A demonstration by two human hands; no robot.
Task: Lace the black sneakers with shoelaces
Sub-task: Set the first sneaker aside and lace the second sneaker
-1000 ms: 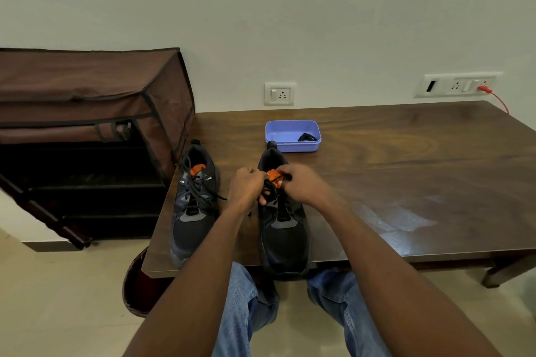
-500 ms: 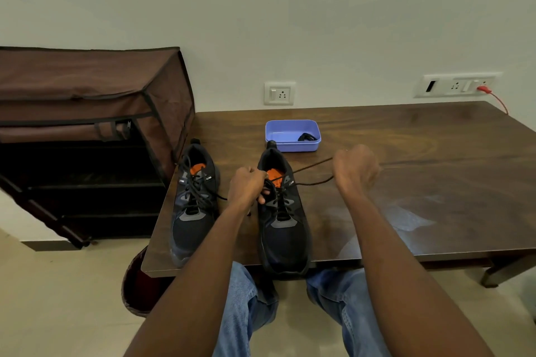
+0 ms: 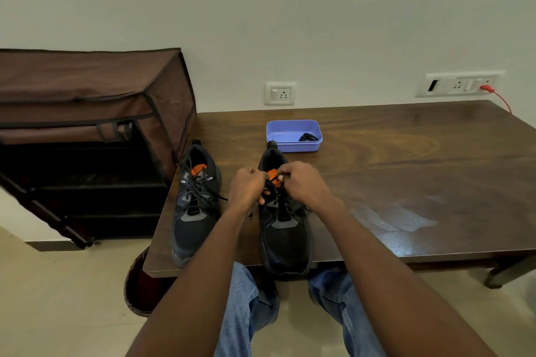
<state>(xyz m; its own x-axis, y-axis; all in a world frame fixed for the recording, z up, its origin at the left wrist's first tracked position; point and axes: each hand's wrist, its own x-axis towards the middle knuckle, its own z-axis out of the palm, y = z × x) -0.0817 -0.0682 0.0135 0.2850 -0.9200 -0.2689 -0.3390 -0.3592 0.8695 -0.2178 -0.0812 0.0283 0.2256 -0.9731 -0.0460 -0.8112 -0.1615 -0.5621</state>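
Two black sneakers with orange tongue tabs stand toe-toward-me at the wooden table's [image 3: 406,171] near left edge. The left sneaker [image 3: 195,211] is laced, with its black lace ends lying loose over the tongue. Over the upper eyelets of the right sneaker [image 3: 285,238] both hands meet. My left hand [image 3: 249,187] has its fingers curled on the black shoelace [image 3: 271,193] at the left side. My right hand [image 3: 304,184] pinches the lace at the tongue's top. The fingertips and most of the lace there are hidden.
A lilac plastic tray [image 3: 293,135] holding a small black item stands just behind the right sneaker. A brown fabric shoe rack [image 3: 87,136] with dark shelves flanks the table's left side. Wall sockets and a red cable [image 3: 500,95] are at the back right.
Half a second ago my right hand was out to the right, drawing the lace taut across the table. It has come back to the right sneaker's tongue. My left hand stayed put.
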